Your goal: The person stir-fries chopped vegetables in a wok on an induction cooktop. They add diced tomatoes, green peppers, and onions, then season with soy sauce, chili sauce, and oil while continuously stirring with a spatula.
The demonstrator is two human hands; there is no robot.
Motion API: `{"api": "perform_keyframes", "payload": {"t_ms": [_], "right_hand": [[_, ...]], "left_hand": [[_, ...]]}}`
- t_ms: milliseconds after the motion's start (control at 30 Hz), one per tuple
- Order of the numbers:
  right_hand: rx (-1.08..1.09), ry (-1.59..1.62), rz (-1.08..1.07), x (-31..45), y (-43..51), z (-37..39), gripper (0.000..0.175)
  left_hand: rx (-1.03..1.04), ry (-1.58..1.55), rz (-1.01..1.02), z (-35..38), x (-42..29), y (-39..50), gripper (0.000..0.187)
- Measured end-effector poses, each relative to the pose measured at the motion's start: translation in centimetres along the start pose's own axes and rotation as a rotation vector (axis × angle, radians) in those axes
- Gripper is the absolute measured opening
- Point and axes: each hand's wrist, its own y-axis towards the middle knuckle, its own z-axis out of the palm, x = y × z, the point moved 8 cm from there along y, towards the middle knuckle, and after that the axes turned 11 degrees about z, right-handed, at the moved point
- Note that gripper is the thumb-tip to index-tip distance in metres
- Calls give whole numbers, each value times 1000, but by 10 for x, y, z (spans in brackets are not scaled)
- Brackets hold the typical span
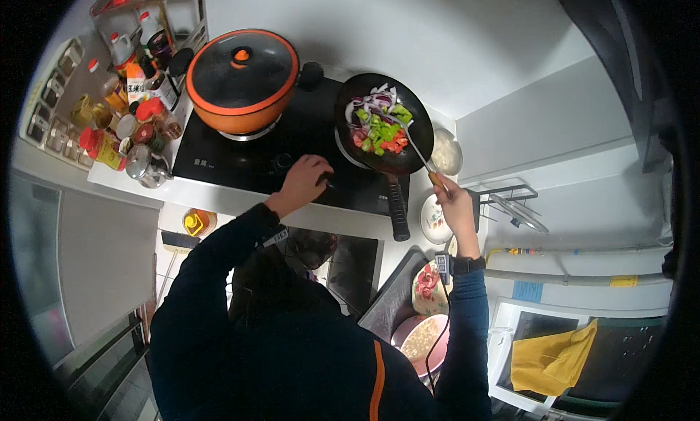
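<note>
My right hand (455,205) grips the wooden handle of a metal spatula (418,147), whose head rests among chopped vegetables in a black frying pan (418,106). Sliced red onion (377,99), green pepper (383,131) and red pieces, perhaps tomato or pepper (395,143), lie in separate patches. The pan sits on the right burner of a black gas cooktop (246,158), its handle (399,213) pointing toward me. At the cooktop's front, the fingers of my left hand (303,181) curl around a dark control knob (326,178), which they partly cover.
An orange pot (240,114) with a glass lid occupies the left burner. Bottles and seasoning jars (147,133) crowd the left counter. Right of the pan stand a small bowl (447,153) and a floral plate (435,218). A pink bowl (437,361) is near a cutting board (391,295).
</note>
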Motion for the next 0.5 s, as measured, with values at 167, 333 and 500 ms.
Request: {"api": "perform_keyframes", "payload": {"t_ms": [167, 333, 500], "right_hand": [[7, -99, -9, 14, -33, -22, 35], [58, -300, -72, 64, -75, -54, 32], [-127, -476, -286, 110, -55, 7, 24]], "left_hand": [[-56, 22, -28, -1, 43, -8, 50], [17, -35, -22, 18, 63, -7, 47], [-73, -64, -6, 3, 38, -6, 41]]}}
